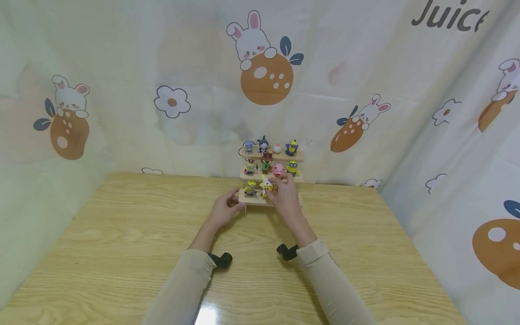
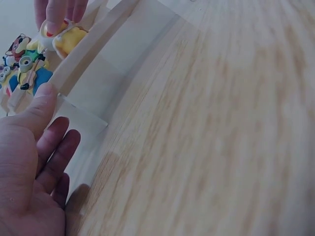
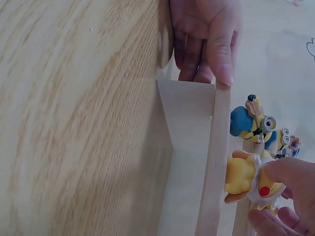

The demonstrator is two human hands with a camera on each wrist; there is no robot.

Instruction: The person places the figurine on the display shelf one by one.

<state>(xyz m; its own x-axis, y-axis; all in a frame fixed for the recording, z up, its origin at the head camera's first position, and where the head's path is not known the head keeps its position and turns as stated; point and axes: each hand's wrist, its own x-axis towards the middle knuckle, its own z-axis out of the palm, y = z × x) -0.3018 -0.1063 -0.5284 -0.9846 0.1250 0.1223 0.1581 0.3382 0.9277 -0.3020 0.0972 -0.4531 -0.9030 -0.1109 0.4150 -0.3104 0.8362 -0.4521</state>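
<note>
A yellow toy figurine with a white hood and a red cheek [image 3: 241,172] stands upright on the lowest step of a tiered wooden display stand [image 1: 253,201]. My right hand [image 1: 287,198] pinches its head between thumb and fingers. Beside it on that step is a minion figurine with a small guitar [image 3: 244,120]. At the step's left end is my left hand [image 1: 222,210], its thumb [image 3: 225,73] touching the board's corner. The other left fingers [image 2: 54,152] lie loosely bent by the stand's side panel [image 2: 81,113].
Several figurines fill the upper two steps, among them a fox [image 1: 266,163], a pink pig [image 1: 278,169] and a purple-caped minion [image 1: 291,147]. The stand is on a wood-grain table [image 1: 142,253] near a printed curtain [image 1: 203,58]. Black wrist mounts [image 1: 221,260] stick out at both cuffs.
</note>
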